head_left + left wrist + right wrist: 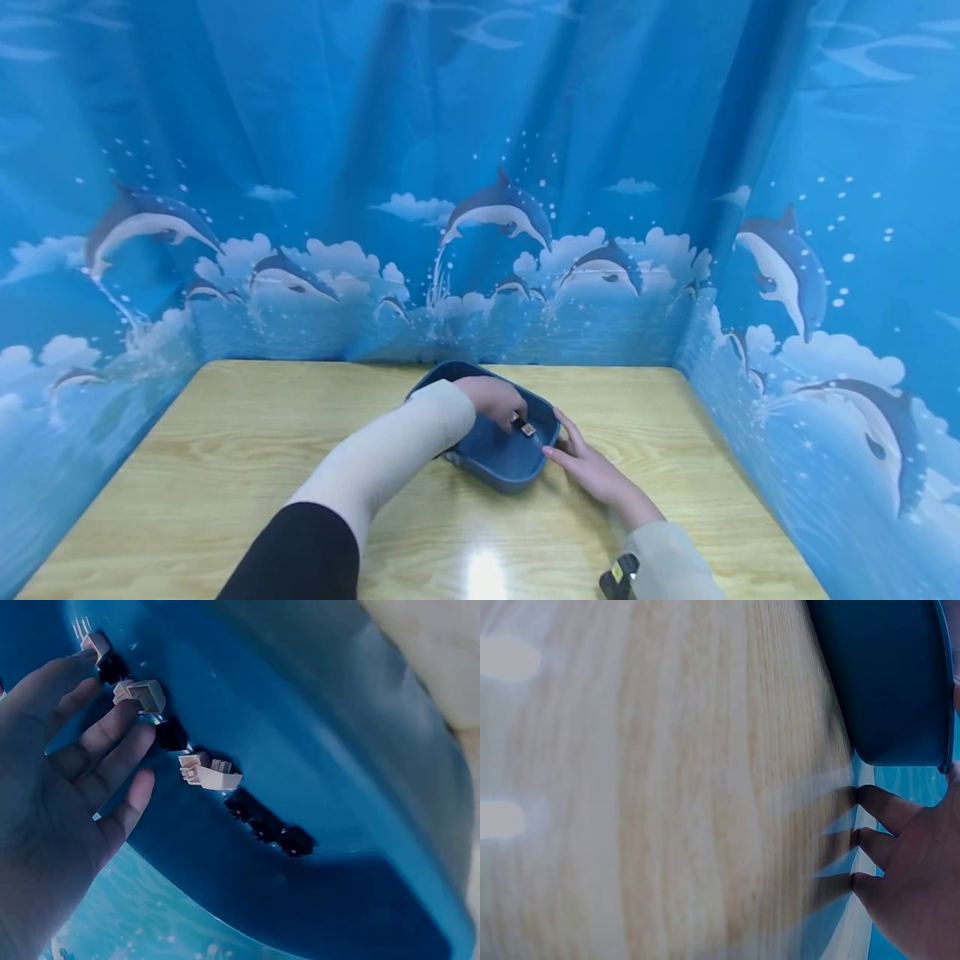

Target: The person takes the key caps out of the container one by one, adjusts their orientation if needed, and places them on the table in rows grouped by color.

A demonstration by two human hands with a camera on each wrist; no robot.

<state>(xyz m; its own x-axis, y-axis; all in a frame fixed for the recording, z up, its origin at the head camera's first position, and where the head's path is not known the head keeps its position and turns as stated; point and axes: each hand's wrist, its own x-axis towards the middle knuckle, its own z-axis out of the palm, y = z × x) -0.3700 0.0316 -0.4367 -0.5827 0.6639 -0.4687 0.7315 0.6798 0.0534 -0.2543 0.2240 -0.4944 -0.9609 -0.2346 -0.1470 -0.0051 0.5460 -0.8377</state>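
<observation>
Wooden tabletop (225, 433) supports a blue bin (498, 454) containing black and beige pieces (215, 777).

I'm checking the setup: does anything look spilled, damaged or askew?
Only the bin looks slightly off: it sits diagonally to the edges of the table. The small pieces lie inside it; no spill or plain damage shows.

Arms (390, 454) extended, left hand (64, 761) loosely curved, right hand (592, 472) splayed

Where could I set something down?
Bare tabletop lies between the left arm and the dolphin curtain, and from the right hand rightward to the curtain. Crowded: inside the blue basin, with the left hand at black and beige pieces.
</observation>
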